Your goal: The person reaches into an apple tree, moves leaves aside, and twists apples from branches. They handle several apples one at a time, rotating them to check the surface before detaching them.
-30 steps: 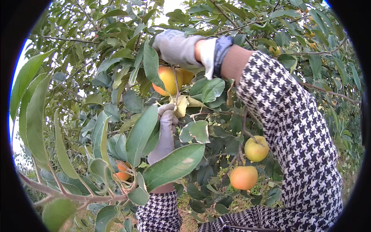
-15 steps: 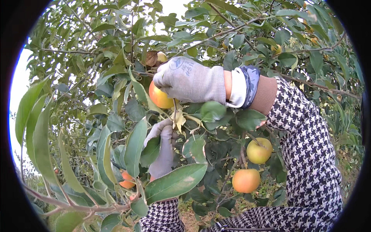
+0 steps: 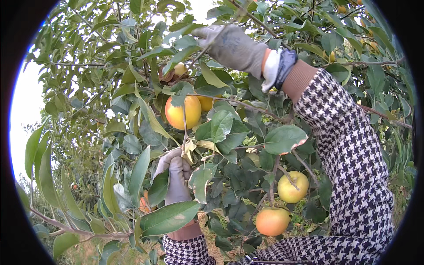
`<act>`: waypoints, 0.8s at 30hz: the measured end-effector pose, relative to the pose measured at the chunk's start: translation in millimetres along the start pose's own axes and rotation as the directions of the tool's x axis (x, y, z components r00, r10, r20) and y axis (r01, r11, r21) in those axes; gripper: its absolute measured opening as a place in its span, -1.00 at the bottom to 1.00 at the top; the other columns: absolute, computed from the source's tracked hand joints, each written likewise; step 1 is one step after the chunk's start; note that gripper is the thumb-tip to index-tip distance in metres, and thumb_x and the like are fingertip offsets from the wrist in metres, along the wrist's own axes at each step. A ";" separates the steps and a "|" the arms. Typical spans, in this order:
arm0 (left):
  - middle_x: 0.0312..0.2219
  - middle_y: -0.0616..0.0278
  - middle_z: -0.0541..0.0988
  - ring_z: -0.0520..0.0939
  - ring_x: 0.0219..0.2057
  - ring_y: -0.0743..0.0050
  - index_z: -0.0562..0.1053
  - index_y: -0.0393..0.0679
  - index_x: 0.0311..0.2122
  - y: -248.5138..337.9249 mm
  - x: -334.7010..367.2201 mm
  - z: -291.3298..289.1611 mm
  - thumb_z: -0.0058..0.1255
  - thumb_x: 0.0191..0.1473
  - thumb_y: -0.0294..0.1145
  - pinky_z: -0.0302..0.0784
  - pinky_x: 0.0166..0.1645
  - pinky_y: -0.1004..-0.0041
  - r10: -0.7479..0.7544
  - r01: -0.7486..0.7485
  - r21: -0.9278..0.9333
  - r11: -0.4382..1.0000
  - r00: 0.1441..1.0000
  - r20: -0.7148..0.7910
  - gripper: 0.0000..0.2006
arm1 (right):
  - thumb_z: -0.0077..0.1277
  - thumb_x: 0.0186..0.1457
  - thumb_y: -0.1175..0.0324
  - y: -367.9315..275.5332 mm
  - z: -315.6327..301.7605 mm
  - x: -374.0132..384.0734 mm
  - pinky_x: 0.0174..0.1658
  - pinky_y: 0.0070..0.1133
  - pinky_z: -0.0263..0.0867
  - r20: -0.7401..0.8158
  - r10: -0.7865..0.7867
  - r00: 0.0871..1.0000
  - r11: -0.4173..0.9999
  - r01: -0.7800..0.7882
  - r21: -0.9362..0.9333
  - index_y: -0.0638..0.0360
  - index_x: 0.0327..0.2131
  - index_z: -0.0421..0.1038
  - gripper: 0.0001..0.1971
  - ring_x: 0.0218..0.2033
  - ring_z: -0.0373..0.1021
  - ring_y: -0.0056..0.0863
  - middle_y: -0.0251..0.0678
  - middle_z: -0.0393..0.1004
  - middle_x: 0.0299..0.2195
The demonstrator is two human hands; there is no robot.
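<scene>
My left hand (image 3: 177, 179), in a grey glove, is closed around a thin upright twig (image 3: 184, 137) with yellowed leaves at its base. Just above it a yellow-orange apple (image 3: 179, 114) hangs behind the twig, partly covered by a leaf, with another yellow apple (image 3: 205, 102) half hidden behind it. My right hand (image 3: 236, 47), gloved too, is raised higher among the leaves beside a slanting branch (image 3: 201, 54). Its fingertips are blurred and partly behind foliage, so their grip is unclear.
Two apples hang lower right, a yellow-green one (image 3: 293, 187) above an orange one (image 3: 272, 221). A leafy branch (image 3: 84, 230) crosses the lower left in front. An orange fruit (image 3: 145, 202) shows behind leaves. Another branch (image 3: 251, 106) runs below my right wrist.
My right hand has left the apple and moved up and to the right, uncovering that apple and the one behind it. My left hand still holds the twig, slightly lower and farther left in view.
</scene>
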State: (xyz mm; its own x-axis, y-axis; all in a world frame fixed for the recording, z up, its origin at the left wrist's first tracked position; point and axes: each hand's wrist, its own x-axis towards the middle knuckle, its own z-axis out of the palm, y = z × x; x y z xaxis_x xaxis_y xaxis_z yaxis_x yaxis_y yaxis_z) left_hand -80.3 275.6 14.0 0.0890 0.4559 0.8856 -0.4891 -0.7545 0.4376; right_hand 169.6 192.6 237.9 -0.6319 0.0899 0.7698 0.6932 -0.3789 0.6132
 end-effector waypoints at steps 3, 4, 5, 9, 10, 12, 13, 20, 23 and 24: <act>-0.33 0.19 0.60 0.57 -0.37 0.59 0.47 -0.33 -0.15 -14.0 -7.7 25.9 -0.02 0.25 -0.34 0.54 -0.24 0.60 0.068 -0.064 -0.134 0.989 0.997 0.028 -0.77 | 0.09 -0.02 0.23 22.2 8.2 11.7 -0.02 -0.36 0.32 -0.295 -0.203 0.934 0.908 0.293 0.301 -0.04 -0.17 0.48 -0.72 -0.06 0.42 -0.29 -0.34 0.45 -0.11; -0.31 0.17 0.60 0.59 -0.34 0.57 0.47 -0.32 -0.15 -13.6 -12.2 28.4 -0.02 0.25 -0.34 0.55 -0.21 0.58 0.043 -0.040 -0.128 0.991 0.999 0.022 -0.77 | 0.10 -0.03 0.19 19.0 30.2 20.3 -0.02 -0.35 0.30 -0.271 -0.223 0.936 0.902 0.303 0.307 -0.07 -0.14 0.48 -0.68 -0.07 0.40 -0.29 -0.34 0.45 -0.12; -0.28 0.15 0.61 0.60 -0.32 0.55 0.47 -0.32 -0.15 -16.6 -17.8 38.3 -0.02 0.25 -0.34 0.56 -0.19 0.57 0.008 -0.005 -0.141 0.990 1.000 0.016 -0.77 | 0.10 -0.04 0.16 17.8 56.2 23.0 -0.02 -0.34 0.29 -0.225 -0.252 0.941 0.896 0.315 0.313 -0.11 -0.11 0.47 -0.64 -0.07 0.38 -0.29 -0.35 0.44 -0.13; -0.25 0.17 0.59 0.58 -0.29 0.56 0.47 -0.32 -0.14 -0.5 -29.4 49.3 0.01 0.23 -0.35 0.54 -0.16 0.56 -0.063 0.059 -0.144 0.988 0.998 -0.020 -0.77 | 0.16 0.02 0.11 23.7 81.5 43.1 -0.12 -0.45 0.32 -0.185 -0.198 0.963 0.625 0.270 0.732 0.04 -0.20 0.51 -0.69 -0.23 0.42 -0.30 -0.29 0.49 -0.31; -0.25 0.17 0.58 0.57 -0.28 0.57 0.47 -0.32 -0.14 1.9 -29.4 47.9 0.01 0.22 -0.35 0.54 -0.16 0.56 -0.065 0.060 -0.148 0.987 0.998 -0.026 -0.77 | 0.13 0.04 0.18 25.3 82.7 39.5 -0.15 -0.46 0.34 -0.101 -0.131 0.986 0.650 0.162 0.743 0.09 -0.22 0.50 -0.73 -0.26 0.43 -0.33 -0.28 0.50 -0.32; -0.24 0.18 0.57 0.56 -0.28 0.57 0.47 -0.32 -0.14 -1.8 -28.3 42.0 0.01 0.22 -0.36 0.53 -0.16 0.55 -0.046 0.037 -0.131 0.991 0.997 -0.065 -0.77 | 0.12 0.05 0.27 14.7 73.1 23.5 -0.21 -0.49 0.37 -0.002 -0.019 1.000 0.487 0.011 0.873 0.17 -0.24 0.51 -0.77 -0.34 0.45 -0.39 -0.26 0.53 -0.37; -0.24 0.18 0.57 0.56 -0.28 0.57 0.46 -0.32 -0.14 -2.0 -27.0 36.6 0.01 0.22 -0.36 0.53 -0.16 0.55 -0.033 0.023 -0.117 0.993 0.996 -0.084 -0.77 | 0.15 0.04 0.28 2.0 59.8 16.2 -0.24 -0.50 0.38 0.005 0.026 1.000 0.278 -0.012 0.960 0.19 -0.24 0.52 -0.76 -0.38 0.46 -0.43 -0.24 0.55 -0.41; -0.22 0.14 0.57 0.58 -0.25 0.51 0.46 -0.33 -0.14 -14.3 -18.4 25.5 -0.02 0.23 -0.33 0.53 -0.11 0.49 -0.038 0.031 -0.113 0.993 0.997 -0.064 -0.75 | 0.05 0.01 0.33 11.4 -17.5 -30.3 -0.20 -0.37 0.41 0.355 0.067 0.932 0.743 -0.284 0.606 0.09 -0.20 0.53 -0.75 -0.26 0.49 -0.12 -0.12 0.55 -0.34; -0.21 0.12 0.58 0.59 -0.23 0.49 0.46 -0.33 -0.13 -16.0 -10.7 18.8 -0.02 0.23 -0.31 0.53 -0.08 0.46 -0.025 0.018 -0.119 0.993 0.998 -0.063 -0.73 | 0.09 0.01 0.30 8.5 -30.2 -31.3 -0.17 -0.34 0.42 0.612 -0.008 0.791 0.961 -0.163 0.224 0.10 -0.24 0.57 -0.78 -0.22 0.52 -0.14 -0.15 0.57 -0.31; -0.22 0.12 0.59 0.59 -0.23 0.48 0.46 -0.33 -0.12 -15.2 -9.8 21.6 -0.02 0.23 -0.30 0.53 -0.08 0.45 -0.035 0.028 -0.123 0.992 0.998 -0.052 -0.73 | 0.09 0.01 0.31 3.0 -43.6 -21.1 -0.14 -0.35 0.42 0.762 0.047 0.646 0.993 -0.114 0.035 0.16 -0.22 0.56 -0.75 -0.20 0.52 -0.13 -0.12 0.58 -0.27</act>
State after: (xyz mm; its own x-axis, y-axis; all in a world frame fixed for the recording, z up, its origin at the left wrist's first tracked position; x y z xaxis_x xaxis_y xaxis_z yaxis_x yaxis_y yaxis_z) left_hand -55.0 272.5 2.1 0.0610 0.5054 0.8607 -0.5892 -0.6778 0.4398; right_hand 169.9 149.4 215.8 -0.1110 0.7419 0.6612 0.7725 -0.3541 0.5271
